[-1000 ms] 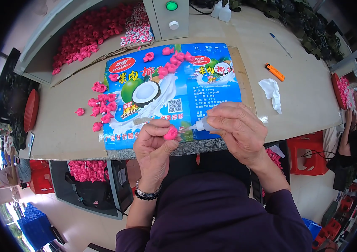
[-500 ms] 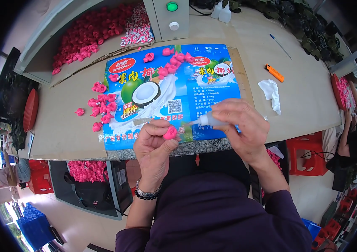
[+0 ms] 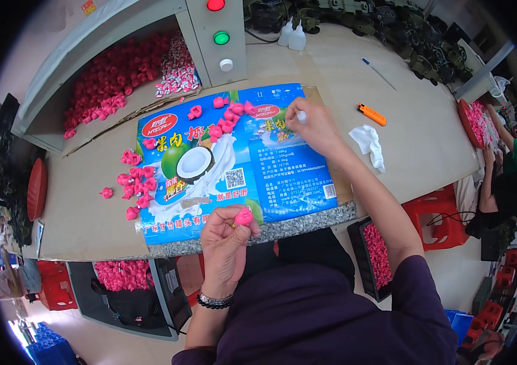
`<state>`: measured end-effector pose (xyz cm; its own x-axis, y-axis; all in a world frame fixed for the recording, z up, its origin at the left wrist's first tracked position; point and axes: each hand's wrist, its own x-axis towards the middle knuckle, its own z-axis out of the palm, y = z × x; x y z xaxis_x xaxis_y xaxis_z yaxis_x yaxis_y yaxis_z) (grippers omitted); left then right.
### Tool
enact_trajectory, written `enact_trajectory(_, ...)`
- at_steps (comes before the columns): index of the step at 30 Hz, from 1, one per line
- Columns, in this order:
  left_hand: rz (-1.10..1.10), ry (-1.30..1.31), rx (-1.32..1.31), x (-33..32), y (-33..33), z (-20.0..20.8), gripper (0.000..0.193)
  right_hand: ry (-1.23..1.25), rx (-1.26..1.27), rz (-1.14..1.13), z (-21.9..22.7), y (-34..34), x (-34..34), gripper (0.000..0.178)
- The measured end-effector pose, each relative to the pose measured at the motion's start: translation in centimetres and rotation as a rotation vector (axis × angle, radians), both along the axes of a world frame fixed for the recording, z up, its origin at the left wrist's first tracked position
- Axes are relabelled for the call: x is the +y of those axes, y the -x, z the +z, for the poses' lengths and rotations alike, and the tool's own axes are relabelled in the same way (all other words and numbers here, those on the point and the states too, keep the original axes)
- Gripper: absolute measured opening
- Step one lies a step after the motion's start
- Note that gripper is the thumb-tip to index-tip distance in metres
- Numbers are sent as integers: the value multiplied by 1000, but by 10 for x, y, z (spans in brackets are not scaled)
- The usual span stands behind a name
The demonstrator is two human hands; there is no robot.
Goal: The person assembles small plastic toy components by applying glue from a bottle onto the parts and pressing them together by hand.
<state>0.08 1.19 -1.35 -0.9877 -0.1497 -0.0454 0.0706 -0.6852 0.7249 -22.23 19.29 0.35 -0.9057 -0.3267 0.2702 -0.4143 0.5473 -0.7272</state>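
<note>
In my left hand (image 3: 225,240), near the table's front edge, a small pink plastic piece (image 3: 244,216) is pinched between thumb and fingers. My right hand (image 3: 316,131) is stretched out over the right part of a blue printed cardboard sheet (image 3: 234,198). Its fingers are closed round a small squeeze bottle (image 3: 302,117), of which only a whitish end shows. Left of that hand, a loose row of pink pieces (image 3: 228,121) lies on the sheet. Another cluster of pink pieces (image 3: 138,181) sits along the sheet's left edge.
A grey cabinet (image 3: 225,61) with lit buttons holds a heap of pink pieces (image 3: 109,91). Two white bottles (image 3: 296,38), a pen (image 3: 379,73), an orange lighter (image 3: 372,114) and a white tissue (image 3: 368,145) lie farther out. A co-worker (image 3: 505,170) sits at right.
My right hand has moved forward with the squeeze bottle, away from the piece in my left hand. My left hand still holds that piece. The view has shifted, showing more of the cabinet.
</note>
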Motion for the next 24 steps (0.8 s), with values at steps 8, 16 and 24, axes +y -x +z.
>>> enact_trajectory(8,3,-13,-38,4,0,8,26,-268,277,271,-3,16,-34,10)
enact_trajectory(16,-11,-35,-26,-2,3,6,24,-256,252,269,2,4,-29,10)
enact_trajectory(24,84,140,22,-6,7,9,20,324,-347,304,43,-114,-29,10)
